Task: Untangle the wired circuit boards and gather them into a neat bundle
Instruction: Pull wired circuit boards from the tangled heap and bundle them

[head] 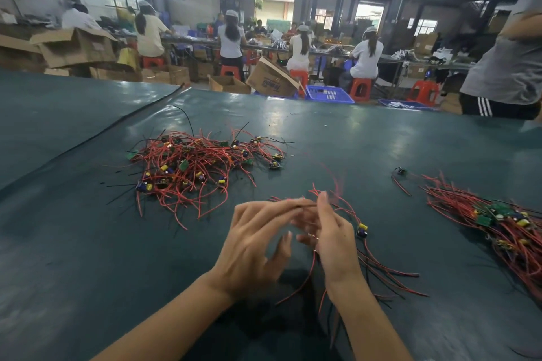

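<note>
The right hand (331, 240) holds several wired boards (362, 230) in its grip, the left hand (258, 243) spread open; the bundle (498, 223) at three o'clock is begun, the pile (199, 164) at eleven not yet untangled.

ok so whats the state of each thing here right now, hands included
tangled pile, unsorted heap, wires crossing every way
side bundle, laid down, wires roughly aligned
stray board, lying alone, apart from both heaps
held wired boards, raised at the hands, wire ends trailing down
right hand, grips the held wired boards
left hand, fingers spread, fingertips at the wires, blurred
</note>
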`<state>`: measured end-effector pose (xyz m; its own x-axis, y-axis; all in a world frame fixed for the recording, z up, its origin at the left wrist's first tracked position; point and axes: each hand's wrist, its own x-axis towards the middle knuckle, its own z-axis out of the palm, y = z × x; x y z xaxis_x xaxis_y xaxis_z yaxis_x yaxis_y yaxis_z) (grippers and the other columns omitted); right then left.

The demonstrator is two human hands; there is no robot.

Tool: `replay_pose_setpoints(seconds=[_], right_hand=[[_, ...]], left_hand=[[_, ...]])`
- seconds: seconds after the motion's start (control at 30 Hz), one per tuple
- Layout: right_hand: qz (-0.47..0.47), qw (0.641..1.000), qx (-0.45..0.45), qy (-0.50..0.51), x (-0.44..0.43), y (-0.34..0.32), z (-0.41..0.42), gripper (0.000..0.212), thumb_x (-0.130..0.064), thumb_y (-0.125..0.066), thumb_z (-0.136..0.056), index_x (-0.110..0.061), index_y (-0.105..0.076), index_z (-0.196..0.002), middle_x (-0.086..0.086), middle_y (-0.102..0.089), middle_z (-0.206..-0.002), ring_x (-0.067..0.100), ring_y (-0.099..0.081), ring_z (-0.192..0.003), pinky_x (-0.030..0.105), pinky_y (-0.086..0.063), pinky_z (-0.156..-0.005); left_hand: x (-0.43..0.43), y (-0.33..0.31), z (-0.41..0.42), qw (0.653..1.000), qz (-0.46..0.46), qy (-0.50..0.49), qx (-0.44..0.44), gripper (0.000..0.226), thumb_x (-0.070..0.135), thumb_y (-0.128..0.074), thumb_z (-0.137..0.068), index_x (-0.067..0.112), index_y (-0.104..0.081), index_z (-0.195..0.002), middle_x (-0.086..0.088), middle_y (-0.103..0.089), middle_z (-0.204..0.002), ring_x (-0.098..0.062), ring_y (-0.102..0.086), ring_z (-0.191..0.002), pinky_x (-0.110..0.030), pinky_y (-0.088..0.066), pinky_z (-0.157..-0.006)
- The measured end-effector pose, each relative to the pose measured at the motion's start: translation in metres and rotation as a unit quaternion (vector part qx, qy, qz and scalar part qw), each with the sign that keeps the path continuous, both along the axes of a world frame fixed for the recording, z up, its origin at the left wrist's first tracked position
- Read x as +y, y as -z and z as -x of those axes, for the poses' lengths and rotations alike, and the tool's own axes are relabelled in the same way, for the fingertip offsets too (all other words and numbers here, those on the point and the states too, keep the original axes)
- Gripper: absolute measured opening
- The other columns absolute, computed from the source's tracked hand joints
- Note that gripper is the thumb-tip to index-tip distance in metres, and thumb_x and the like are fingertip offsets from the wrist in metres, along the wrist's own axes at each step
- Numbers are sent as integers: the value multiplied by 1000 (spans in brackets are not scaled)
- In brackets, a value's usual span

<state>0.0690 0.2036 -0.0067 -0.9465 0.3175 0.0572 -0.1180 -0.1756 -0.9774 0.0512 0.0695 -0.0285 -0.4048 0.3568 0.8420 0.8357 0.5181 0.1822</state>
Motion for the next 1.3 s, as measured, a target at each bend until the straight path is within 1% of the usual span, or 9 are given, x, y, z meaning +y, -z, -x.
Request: replay_pose_setpoints(seconds=[0.17,0.3,0.47,0.7,0.83,0.93,1.07,1.17,1.3], right_hand=[[112,994,-2,4,7,-8,-1,37,-43,-51,-97,-16,-75,-89,1,-76,-83,11,-69,-69,21,-48,-51],[69,995,46,48,7,-6,-1,31,-30,-53,-100,-21,-79,-85,-3,-71,-78,11,-59,-62,24,-46,-53],[57,995,39,79,2,-4,-1,30,-25,-60,-97,-26,-80,-75,-13,-56,-59,3,-36,-42,18,-37,-39],[107,993,-6,46,-2,-3,-1,27,-33,-61,-95,-18,-80,-82,-1,-53,-66,6,-34,-41,20,-35,-39],[73,997,-24,21,-12,0,-4,27,-29,-67,-91,-24,-77,-66,-10,-56,-53,2,-41,-40,18,-36,-39],[31,999,-2,26,-17,2,-5,35,-28,-64,-94,-19,-73,-61,-9,-52,-51,3,-41,-43,18,-33,-43],[52,999,-1,14,-18,2,-7,36,-41,-65,-88,-13,-65,-65,-1,-35,-52,9,-26,-40,19,-21,-39],[4,999,16,-30,-19,3,-11,58,-53,-57,-86,2,-64,-70,9,-49,-53,17,-43,-44,22,-35,-43],[-23,996,-16,-89,-24,-1,-15,52,-50,-52,-90,-14,-72,-58,8,-68,-62,20,-63,-55,21,-48,-53]], left_hand=[[-7,0,4,998,26,8,61,34,16,-58,-85,14,-70,-116,9,-62,-129,-15,-59,-101,-36,-43,-87],[-13,0,12,997,19,-54,57,31,17,-60,-83,15,-72,-111,10,-63,-126,-16,-61,-102,-41,-43,-88],[-7,5,12,990,13,-138,-12,36,26,-56,-83,13,-68,-114,-4,-57,-132,-21,-52,-111,-37,-35,-94],[5,-1,-1,977,-127,-12,-168,44,36,-52,-90,16,-60,-129,3,-48,-100,-10,-47,-73,-22,-45,-70],[19,0,-6,835,-298,174,-429,33,42,-52,-95,27,-58,-124,1,-60,-74,-11,-47,-55,-20,-41,-51],[20,1,-2,760,-401,170,-482,37,42,-55,-82,16,-54,-109,-7,-59,-70,-14,-46,-47,-22,-38,-44],[11,1,6,770,-400,138,-478,39,50,-60,-77,12,-50,-72,-6,-52,-60,-14,-43,-45,-25,-34,-46],[12,1,3,762,-365,180,-504,44,58,-55,-79,18,-57,-58,-11,-50,-60,-18,-42,-47,-24,-34,-48],[13,3,1,722,-398,220,-522,51,53,-64,-83,10,-56,-55,-12,-52,-57,-25,-47,-55,-29,-39,-57]])
